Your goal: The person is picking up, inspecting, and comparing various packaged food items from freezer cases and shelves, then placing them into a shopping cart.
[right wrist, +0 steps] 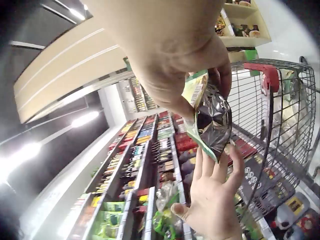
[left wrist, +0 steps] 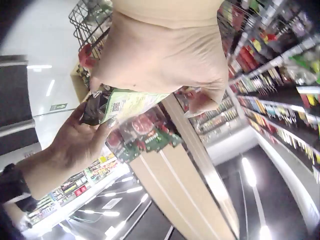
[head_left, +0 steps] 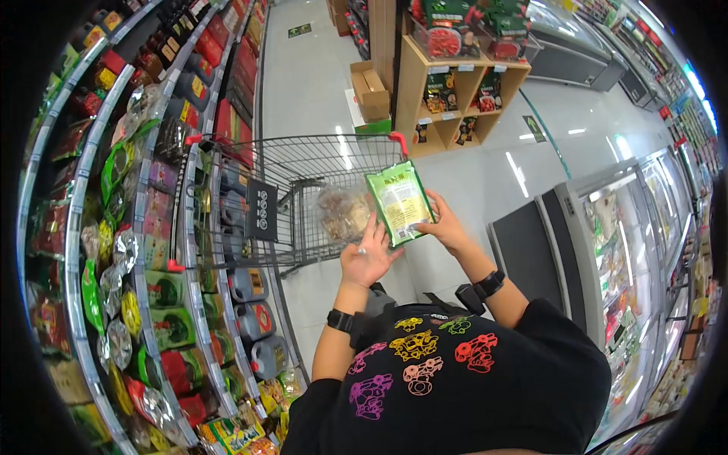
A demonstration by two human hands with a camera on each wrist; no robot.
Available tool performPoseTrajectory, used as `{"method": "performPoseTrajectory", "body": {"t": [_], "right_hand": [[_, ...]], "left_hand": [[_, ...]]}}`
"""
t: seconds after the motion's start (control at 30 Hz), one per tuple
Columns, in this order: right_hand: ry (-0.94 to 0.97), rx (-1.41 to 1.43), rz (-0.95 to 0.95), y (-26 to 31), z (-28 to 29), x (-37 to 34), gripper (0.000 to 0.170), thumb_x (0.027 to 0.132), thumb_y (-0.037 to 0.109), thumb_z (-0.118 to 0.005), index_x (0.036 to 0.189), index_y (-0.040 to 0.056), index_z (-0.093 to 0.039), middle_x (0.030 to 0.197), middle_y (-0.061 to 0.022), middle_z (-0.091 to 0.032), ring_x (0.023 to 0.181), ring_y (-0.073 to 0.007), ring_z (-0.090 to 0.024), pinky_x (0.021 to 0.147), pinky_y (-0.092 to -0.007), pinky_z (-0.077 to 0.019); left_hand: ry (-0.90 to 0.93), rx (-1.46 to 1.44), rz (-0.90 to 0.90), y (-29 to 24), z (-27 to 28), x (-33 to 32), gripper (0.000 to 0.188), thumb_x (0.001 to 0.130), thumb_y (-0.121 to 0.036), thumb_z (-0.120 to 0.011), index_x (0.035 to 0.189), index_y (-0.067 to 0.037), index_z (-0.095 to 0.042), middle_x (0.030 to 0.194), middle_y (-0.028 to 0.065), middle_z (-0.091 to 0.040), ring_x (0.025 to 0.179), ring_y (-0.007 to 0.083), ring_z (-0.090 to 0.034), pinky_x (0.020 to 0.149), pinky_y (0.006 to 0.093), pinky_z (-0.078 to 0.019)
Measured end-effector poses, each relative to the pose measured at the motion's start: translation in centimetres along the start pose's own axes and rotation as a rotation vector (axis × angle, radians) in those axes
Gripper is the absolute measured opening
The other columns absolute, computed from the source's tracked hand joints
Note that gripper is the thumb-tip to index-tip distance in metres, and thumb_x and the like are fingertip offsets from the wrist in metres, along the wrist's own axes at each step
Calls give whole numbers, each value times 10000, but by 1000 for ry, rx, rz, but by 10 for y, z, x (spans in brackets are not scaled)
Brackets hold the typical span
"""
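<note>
Green packet (head_left: pixel 398 199), held up near the shopping cart (head_left: pixel 262 211), seemed light, pliable and slippery, best gripped by its edges, where the right hand (head_left: pixel 449 226) pinched it while the left hand's (head_left: pixel 367 258) spread fingers touched its lower corner.

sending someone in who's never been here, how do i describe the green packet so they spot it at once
In the head view, find the cart. By its right side, the person's right hand grips the packet. It is flat and green-edged with a pale yellow panel, unlike the clear bag lying in the cart.
</note>
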State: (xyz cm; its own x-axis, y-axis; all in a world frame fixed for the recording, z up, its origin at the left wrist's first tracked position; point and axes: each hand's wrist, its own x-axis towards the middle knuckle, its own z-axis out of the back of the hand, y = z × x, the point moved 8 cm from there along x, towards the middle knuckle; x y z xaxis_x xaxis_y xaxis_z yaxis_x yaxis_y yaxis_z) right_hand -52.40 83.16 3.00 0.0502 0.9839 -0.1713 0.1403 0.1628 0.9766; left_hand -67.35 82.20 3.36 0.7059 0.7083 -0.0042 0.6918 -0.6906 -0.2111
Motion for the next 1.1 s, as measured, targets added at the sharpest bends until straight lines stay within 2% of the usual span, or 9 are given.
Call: {"method": "performPoseTrajectory", "body": {"t": [0.13, 0.17, 0.37, 0.6, 0.83, 0.93, 0.97, 1.07, 1.1], "right_hand": [[-39, -271, -71, -66, -32, 78, 786, 624, 17, -665, 1286, 45, -242, 1142, -141, -450, 1016, -204, -470, 803, -293, -426], [-28, -310, -129, -74, -43, 91, 784, 619, 35, -676, 1282, 43, -258, 1145, -147, -452, 1020, -209, -469, 811, -297, -422], [-87, -759, -254, -131, -77, 130, 711, 608, 241, -695, 1201, 3, -384, 990, -185, -557, 904, -283, -547, 794, -323, -414], [-180, -810, -359, -144, -78, 133, 670, 631, 285, -681, 1174, 9, -400, 1021, -210, -541, 934, -322, -532, 824, -350, -409], [-70, -952, -55, -138, -77, 145, 558, 665, 216, -619, 1160, 42, -429, 1154, -244, -433, 1058, -364, -443, 866, -387, -388], [-21, -1045, -321, -139, -75, 133, 507, 670, 178, -582, 1152, 90, -454, 1148, -273, -420, 1074, -390, -415, 880, -399, -378], [-9, -1062, -155, -133, -77, 131, 461, 680, 158, -559, 1131, 112, -476, 1153, -297, -399, 1064, -412, -413, 884, -402, -376], [-32, -1008, -104, -113, -74, 115, 415, 680, 157, -565, 1086, 97, -500, 1139, -278, -419, 1048, -400, -432, 878, -398, -383], [-44, -962, -45, -107, -71, 110, 390, 682, 157, -564, 1053, 46, -523, 1060, -184, -508, 1012, -353, -463, 869, -376, -386]], "left_hand": [[-174, -67, 116, -65, 73, 18, 906, 528, -349, -502, 1341, -170, -145, 1362, 32, -242, 1222, 223, -266, 945, 557, -176], [-199, -59, 142, -74, 93, 20, 802, 586, -375, -454, 1317, -153, -210, 1353, 28, -262, 1221, 231, -265, 957, 572, -89], [-432, -114, 333, -105, 181, 27, 530, 699, -300, -325, 1191, -107, -373, 1261, 30, -370, 1161, 222, -319, 951, 571, -32], [-544, -102, 456, -105, 217, 36, 534, 701, -332, -327, 1174, -89, -361, 1274, 61, -355, 1164, 223, -319, 966, 566, -14], [-651, 56, 458, -100, 238, 44, 633, 668, -326, -395, 1264, -145, -282, 1366, -7, -222, 1270, 238, -128, 923, 587, 88], [-562, 221, 649, -93, 243, 41, 615, 679, -313, -381, 1271, -180, -283, 1338, -5, -281, 1270, 190, -118, 948, 557, 69], [-609, 260, 605, -93, 247, 41, 627, 680, -305, -385, 1284, -188, -263, 1345, -1, -272, 1272, 193, -122, 957, 545, 52], [-698, 275, 417, -95, 239, 42, 651, 683, -267, -403, 1308, -204, -231, 1358, 6, -252, 1277, 203, -124, 977, 513, 12], [-696, 206, 324, -96, 229, 46, 647, 682, -246, -413, 1304, -204, -238, 1358, 4, -251, 1280, 206, -117, 980, 506, 6]]}}
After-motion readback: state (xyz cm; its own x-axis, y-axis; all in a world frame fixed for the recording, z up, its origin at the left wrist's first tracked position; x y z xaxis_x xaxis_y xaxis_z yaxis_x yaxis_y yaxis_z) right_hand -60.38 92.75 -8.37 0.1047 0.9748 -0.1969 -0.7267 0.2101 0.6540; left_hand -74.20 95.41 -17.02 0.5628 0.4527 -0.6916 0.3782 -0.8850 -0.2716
